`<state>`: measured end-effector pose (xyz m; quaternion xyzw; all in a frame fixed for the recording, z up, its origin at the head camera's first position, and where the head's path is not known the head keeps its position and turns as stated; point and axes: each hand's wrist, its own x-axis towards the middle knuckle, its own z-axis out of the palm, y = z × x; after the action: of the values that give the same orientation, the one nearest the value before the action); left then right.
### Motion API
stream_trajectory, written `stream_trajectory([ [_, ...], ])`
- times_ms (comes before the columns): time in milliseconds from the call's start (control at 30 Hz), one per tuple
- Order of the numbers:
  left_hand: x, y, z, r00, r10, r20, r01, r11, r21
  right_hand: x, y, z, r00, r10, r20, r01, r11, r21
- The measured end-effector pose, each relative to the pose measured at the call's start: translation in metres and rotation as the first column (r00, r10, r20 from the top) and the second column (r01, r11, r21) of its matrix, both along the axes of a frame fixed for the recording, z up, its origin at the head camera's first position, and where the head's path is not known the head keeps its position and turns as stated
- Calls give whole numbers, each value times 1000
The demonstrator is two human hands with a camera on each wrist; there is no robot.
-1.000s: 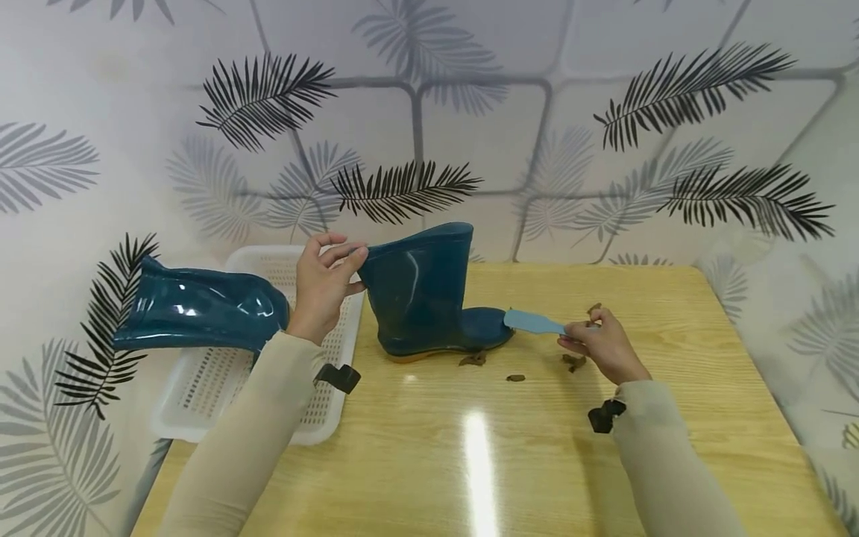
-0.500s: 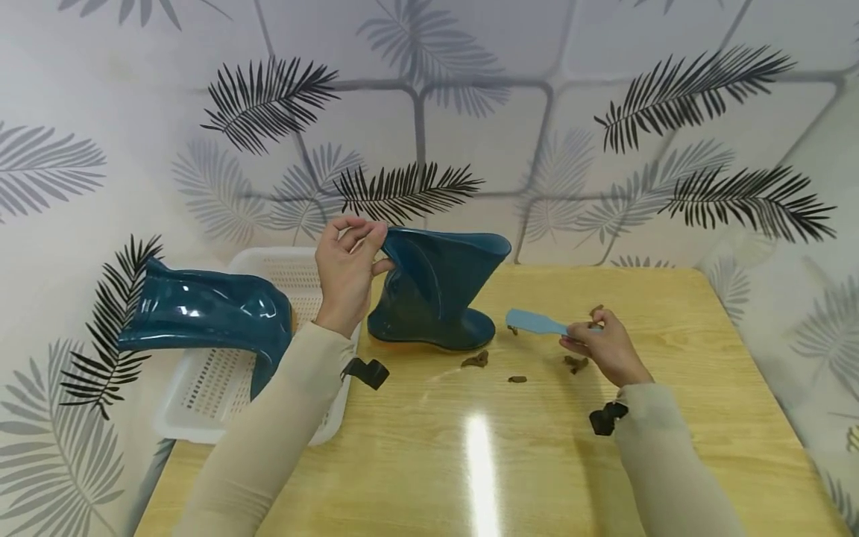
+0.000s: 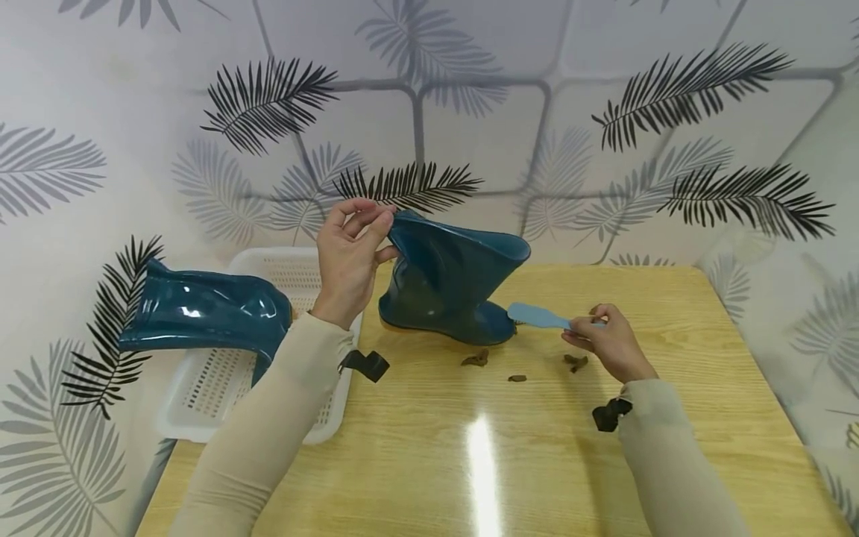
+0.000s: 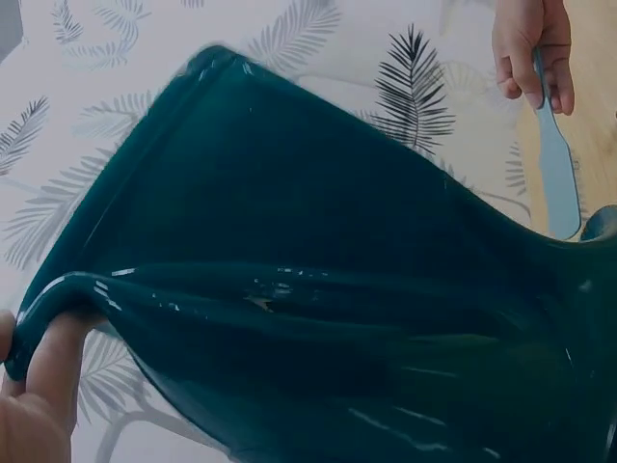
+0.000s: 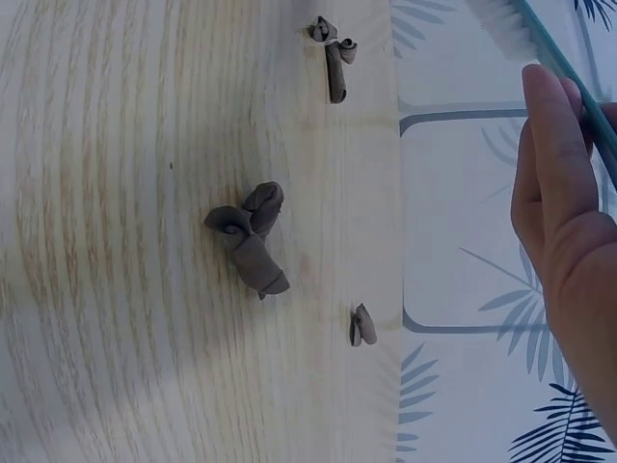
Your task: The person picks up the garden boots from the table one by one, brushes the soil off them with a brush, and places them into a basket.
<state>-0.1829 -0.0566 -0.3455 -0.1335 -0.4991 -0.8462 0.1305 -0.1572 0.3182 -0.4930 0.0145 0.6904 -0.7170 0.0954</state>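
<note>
A dark teal rubber boot leans at the middle of the table, its toe to the right and its shaft opening tipped right and upward. My left hand pinches the top rim of the shaft, which folds under the fingers in the left wrist view. My right hand holds a light blue brush by its handle. White bristles show in the right wrist view. The brush head is at the boot's toe; whether the bristles touch it is hidden. Brown curled scraps lie below the boot.
A second teal boot lies on its side across a white perforated basket at the left. More brown scraps lie on the wooden table near my right hand. A leaf-patterned wall stands behind.
My left hand has moved right and up, tilting the boot's shaft rightward. The boot's toe shifted left away from the brush, then back to it. The brush stays almost in place.
</note>
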Motion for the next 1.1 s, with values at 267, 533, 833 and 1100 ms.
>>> stream_trajectory([
  [267,6,-5,9,991,-130,20,130,992,4,-1,2,5,1000,5,11,-4,997,-72],
  [533,19,-19,18,965,-263,-3,262,960,-96,-3,-3,7,1000,23,14,-22,998,-66],
  [833,22,-23,9,927,-375,7,368,907,-205,-4,-10,8,998,64,16,-63,996,-57],
  [1100,18,-24,-19,894,-443,62,444,861,-247,-4,-14,7,997,78,22,-78,996,-34],
])
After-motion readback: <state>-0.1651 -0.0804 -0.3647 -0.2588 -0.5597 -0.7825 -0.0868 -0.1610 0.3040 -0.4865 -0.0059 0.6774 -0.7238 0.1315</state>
